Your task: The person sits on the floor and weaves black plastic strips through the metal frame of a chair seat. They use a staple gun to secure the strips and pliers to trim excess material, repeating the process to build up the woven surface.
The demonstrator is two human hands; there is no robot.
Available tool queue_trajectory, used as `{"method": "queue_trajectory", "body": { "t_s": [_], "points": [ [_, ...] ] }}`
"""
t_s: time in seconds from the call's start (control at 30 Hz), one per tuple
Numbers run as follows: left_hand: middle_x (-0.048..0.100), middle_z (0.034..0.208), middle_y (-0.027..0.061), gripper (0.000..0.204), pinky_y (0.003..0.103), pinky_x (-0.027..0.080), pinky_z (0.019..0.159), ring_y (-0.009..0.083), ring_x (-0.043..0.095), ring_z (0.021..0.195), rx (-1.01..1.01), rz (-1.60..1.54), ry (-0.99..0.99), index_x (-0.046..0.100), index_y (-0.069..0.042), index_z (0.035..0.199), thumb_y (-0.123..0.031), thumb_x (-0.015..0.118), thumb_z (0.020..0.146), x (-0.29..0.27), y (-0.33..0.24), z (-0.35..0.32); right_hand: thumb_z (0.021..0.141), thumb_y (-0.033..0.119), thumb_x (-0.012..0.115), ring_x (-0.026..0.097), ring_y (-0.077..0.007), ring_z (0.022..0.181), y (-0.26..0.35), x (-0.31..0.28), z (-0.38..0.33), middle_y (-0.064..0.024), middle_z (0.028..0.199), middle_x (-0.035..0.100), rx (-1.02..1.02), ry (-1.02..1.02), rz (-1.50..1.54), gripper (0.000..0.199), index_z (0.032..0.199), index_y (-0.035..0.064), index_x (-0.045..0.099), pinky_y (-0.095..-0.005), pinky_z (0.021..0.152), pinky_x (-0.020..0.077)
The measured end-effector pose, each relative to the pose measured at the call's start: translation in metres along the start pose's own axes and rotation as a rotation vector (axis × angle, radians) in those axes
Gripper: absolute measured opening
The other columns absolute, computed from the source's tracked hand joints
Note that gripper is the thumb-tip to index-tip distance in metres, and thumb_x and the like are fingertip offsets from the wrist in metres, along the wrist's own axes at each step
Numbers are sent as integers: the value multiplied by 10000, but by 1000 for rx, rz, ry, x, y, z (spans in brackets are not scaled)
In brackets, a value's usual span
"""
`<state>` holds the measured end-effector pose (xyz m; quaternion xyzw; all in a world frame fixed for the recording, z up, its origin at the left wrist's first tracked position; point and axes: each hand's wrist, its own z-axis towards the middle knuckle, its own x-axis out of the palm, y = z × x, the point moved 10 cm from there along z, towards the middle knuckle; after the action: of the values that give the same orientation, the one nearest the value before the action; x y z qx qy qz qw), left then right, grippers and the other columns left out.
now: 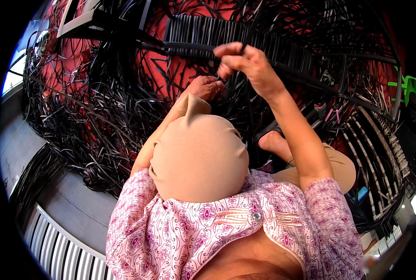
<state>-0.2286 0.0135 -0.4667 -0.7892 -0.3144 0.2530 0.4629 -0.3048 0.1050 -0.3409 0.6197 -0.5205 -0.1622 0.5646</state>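
My right hand (pixel 249 65) is raised above a dark furniture frame (pixel 189 48). Its fingers are bent and closed on a thin black strip (pixel 253 29), which runs up and away across a panel of close-set black strips (pixel 208 31). Lower and a little to the left, my left hand (pixel 204 87) is just beyond my raised knee in beige cloth (pixel 198 158). The left fingers are curled together near the frame; whatever they hold is hidden among dark strips. Both hands are close but apart.
Loose black strips (pixel 110 121) lie in tangled heaps over a red ground sheet (pixel 149 70). A pale angular frame part (pixel 79 25) stands at the far left. On the right are a bright green plastic object (pixel 411 87) and a rack of pale curved slats (pixel 373 163).
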Motion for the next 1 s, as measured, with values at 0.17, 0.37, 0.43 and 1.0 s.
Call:
{"method": "queue_trajectory", "body": {
  "t_s": [0.17, 0.37, 0.43, 1.0],
  "points": [
    [598, 735, 77, 163, 323, 441, 557, 168, 571, 638, 236, 166, 67, 690, -23, 943, -138, 574, 945, -1, -41, 3, 922, 242, 691, 482, -37, 567, 46, -138, -101, 62, 702, 575, 270, -548, -579, 187, 1003, 87, 758, -209, 526, 410],
    [597, 585, 42, 345, 309, 451, 502, 129, 555, 512, 40, -186, 195, 701, 3, 946, -303, 560, 1022, 7, -77, 16, 798, 275, 827, 596, -272, 1197, 182, -203, -189, -158, 1362, 569, 206, -1303, -1730, 768, 1445, 61, 472, -391, 1023, 475],
    [598, 582, 39, 356, 294, 461, 497, 128, 564, 502, -101, -182, 183, 705, 5, 963, -310, 550, 1027, 4, -86, 18, 763, 134, 836, 561, -306, 1228, 176, -153, -171, -152, 1285, 596, -376, -1168, -1648, 786, 1446, 65, 453, -414, 1051, 459],
    [578, 616, -12, 324, 211, 384, 458, 59, 490, 485, -34, -452, 52, 735, 7, 1024, -275, 575, 1014, -64, -137, 96, 915, 423, 700, 681, -318, 726, -1, -85, 3, -90, 769, 660, -320, -310, -1115, 329, 910, 95, 667, -408, 635, 540]
  ]
}}
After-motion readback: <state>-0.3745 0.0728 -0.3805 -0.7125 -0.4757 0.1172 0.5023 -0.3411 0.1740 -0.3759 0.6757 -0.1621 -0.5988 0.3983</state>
